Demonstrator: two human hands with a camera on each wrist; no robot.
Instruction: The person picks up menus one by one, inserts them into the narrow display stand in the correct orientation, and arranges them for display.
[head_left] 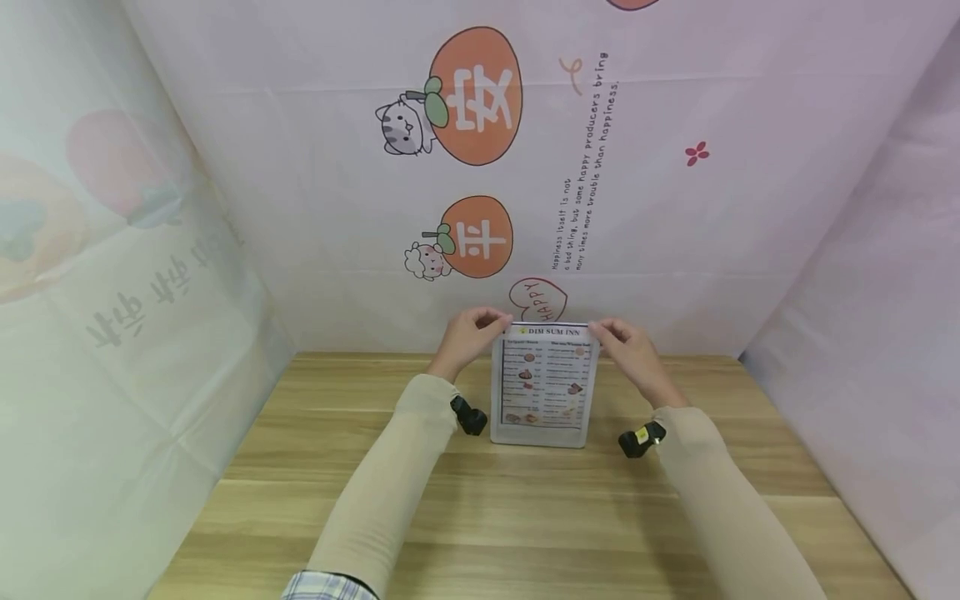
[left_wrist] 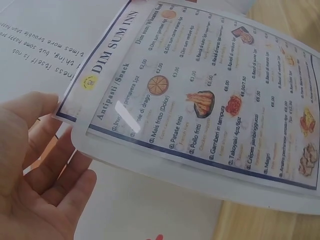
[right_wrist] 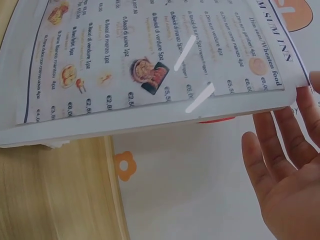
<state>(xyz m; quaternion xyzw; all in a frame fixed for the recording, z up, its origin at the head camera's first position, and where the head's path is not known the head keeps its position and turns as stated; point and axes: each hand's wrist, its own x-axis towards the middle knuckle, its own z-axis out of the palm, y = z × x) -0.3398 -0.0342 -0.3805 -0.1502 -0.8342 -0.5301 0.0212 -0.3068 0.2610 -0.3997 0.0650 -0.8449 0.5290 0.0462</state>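
Observation:
A printed "DIM SUM INN" menu sheet (head_left: pixel 550 379) stands upright in a white-bordered display holder (head_left: pixel 536 437) on the wooden table. Its top strip juts out past the holder's upper edge. At the sheet's top left corner, my left hand (head_left: pixel 467 340) pinches the paper between thumb and fingers. The opposite top corner is pinched by my right hand (head_left: pixel 636 357). In the left wrist view, the lower fingers of the left hand (left_wrist: pixel 45 175) curl behind the sheet. The right wrist view has the right hand (right_wrist: pixel 290 185) at the corner, its other fingers behind the holder.
A pale printed cloth wall (head_left: pixel 660 225) rises close behind the holder, with more cloth along both sides. The wooden table (head_left: pixel 525 525) reaches toward me under both forearms. Black wrist cameras (head_left: pixel 469 416) sit beside the holder on each side.

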